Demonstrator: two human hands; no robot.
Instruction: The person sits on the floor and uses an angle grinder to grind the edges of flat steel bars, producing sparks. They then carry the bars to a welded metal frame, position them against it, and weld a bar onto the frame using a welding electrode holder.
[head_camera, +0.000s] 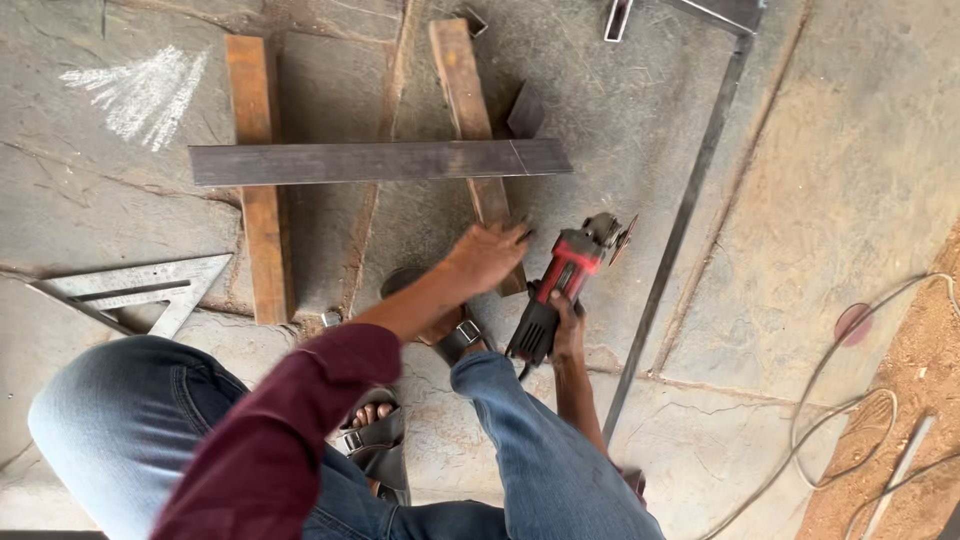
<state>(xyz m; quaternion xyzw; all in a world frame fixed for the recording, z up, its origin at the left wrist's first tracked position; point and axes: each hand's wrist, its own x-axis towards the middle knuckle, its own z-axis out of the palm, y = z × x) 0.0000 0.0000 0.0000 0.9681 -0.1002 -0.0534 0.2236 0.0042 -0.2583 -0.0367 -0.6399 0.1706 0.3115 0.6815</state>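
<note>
Gripping angle grinder (562, 290) (right hand (566, 322)), disc ahead

A metalworking yard — steel bar (380, 161) on wooden battens (262, 180), angle grinder (565, 285), concrete floor (850, 180).

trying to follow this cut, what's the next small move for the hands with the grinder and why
Probably bring the angle grinder up toward the right end of the flat steel bar. The right hand grips its body, with the disc off the metal, below the bar. The left hand rests on the wooden block under that end, seemingly steadying it.
</note>
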